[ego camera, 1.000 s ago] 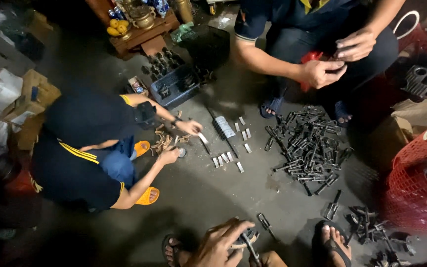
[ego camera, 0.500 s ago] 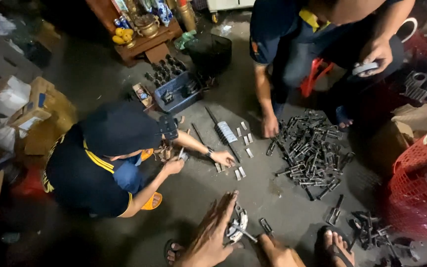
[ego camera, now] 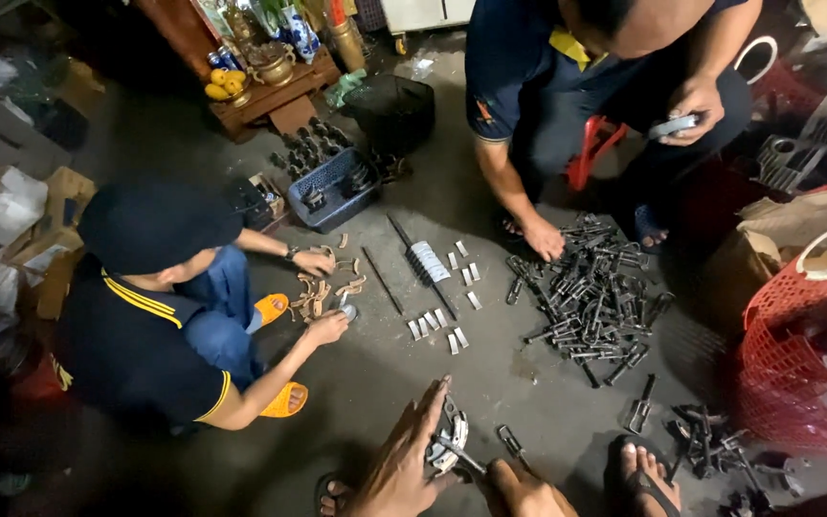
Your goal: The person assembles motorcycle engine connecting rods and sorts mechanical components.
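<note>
My left hand [ego camera: 402,461] lies at the bottom edge with its fingers stretched out flat. Its fingertips rest against a curved silvery metal part [ego camera: 450,438] on the concrete floor. My right hand [ego camera: 525,486] is curled beside it, low in the view, closed around a thin metal rod [ego camera: 464,460] that points up-left into that part. A small metal clip [ego camera: 511,442] lies just above my right hand. My sandalled foot [ego camera: 645,471] sits to the right.
A person in a black cap [ego camera: 157,225] squats at left, hands among small brown pieces [ego camera: 323,287]. Another person [ego camera: 567,86] sits on a red stool, one hand on a pile of dark metal parts [ego camera: 591,297]. Silvery pieces [ego camera: 442,321], blue basket [ego camera: 337,187], red baskets [ego camera: 801,354].
My left hand has opened and stretched its fingers over the metal part. The seated person bent down and put a hand on the pile. The squatting person's hands moved among the brown pieces.
</note>
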